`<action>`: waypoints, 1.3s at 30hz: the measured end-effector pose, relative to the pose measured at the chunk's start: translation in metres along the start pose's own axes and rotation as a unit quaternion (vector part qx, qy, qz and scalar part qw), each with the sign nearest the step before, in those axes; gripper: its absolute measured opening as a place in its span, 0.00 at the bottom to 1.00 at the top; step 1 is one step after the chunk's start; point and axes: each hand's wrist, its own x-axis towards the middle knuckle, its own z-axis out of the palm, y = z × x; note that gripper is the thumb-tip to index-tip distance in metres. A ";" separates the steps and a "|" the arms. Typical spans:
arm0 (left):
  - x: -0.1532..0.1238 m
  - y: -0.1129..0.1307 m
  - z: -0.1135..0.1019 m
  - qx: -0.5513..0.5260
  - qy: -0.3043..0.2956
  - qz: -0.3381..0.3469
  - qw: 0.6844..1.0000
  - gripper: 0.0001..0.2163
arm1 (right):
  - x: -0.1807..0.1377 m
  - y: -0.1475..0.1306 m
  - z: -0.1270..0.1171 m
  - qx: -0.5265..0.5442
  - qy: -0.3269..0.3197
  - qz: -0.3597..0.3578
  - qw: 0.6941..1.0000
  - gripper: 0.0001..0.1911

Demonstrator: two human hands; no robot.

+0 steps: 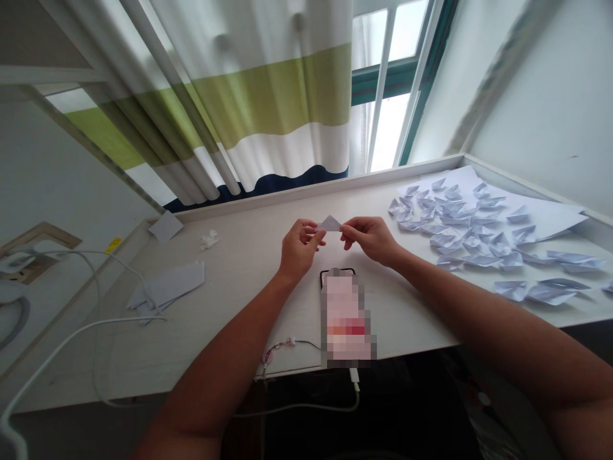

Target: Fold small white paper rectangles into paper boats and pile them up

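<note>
Your folded paper triangle (329, 223) is small and white with a faint greyish-lilac cast, plain on the face that shows. It has 1 blunt peak pointing away from you, and its long edge runs roughly level on the side nearest you. Your left hand (301, 246) holds it by the left corner, your right hand (368, 237) by the right. You have it over the white desk (249, 255); its layers are too small to count.
</note>
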 end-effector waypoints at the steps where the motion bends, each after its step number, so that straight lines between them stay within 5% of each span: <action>1: 0.000 0.000 0.000 -0.013 0.002 -0.003 1.000 0.16 | 0.000 0.000 0.001 -0.001 0.001 -0.002 1.000 0.26; 28: 0.002 0.005 0.003 -0.081 0.058 -0.116 0.988 0.20 | -0.002 0.003 0.007 0.012 -0.006 -0.014 1.000 0.31; 34: -0.002 0.009 0.009 -0.104 0.084 -0.037 0.990 0.16 | 0.000 0.004 0.007 0.062 0.023 -0.009 0.998 0.30; 39: -0.001 0.006 0.007 -0.072 0.060 -0.049 0.994 0.13 | 0.000 0.001 0.007 0.077 0.026 -0.007 0.997 0.30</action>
